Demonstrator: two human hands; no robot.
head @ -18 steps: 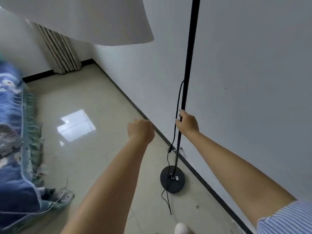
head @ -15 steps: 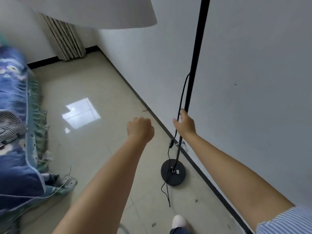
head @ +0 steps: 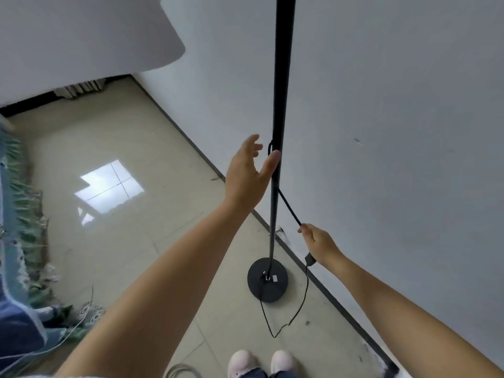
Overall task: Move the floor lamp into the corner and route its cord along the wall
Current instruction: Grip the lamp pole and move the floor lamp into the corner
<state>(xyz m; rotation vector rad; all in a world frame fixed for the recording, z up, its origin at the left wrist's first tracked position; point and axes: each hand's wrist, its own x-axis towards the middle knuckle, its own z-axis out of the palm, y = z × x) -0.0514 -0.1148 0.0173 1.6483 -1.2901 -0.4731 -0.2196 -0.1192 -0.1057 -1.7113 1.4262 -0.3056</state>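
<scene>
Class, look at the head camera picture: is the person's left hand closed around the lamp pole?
No: the left hand is open beside the lamp pole, fingers spread, while the right hand pinches the black cord.

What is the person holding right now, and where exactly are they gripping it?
The right hand pinches the lamp's black cord partway down, just above its inline switch. The open left hand grips nothing, its thumb beside the pole.

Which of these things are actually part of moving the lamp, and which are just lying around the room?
Part of the job: lamp pole, lamp base, lampshade, cord, wall, left hand, right hand.

Just lying about: blanket, curtain, shoes.
</scene>
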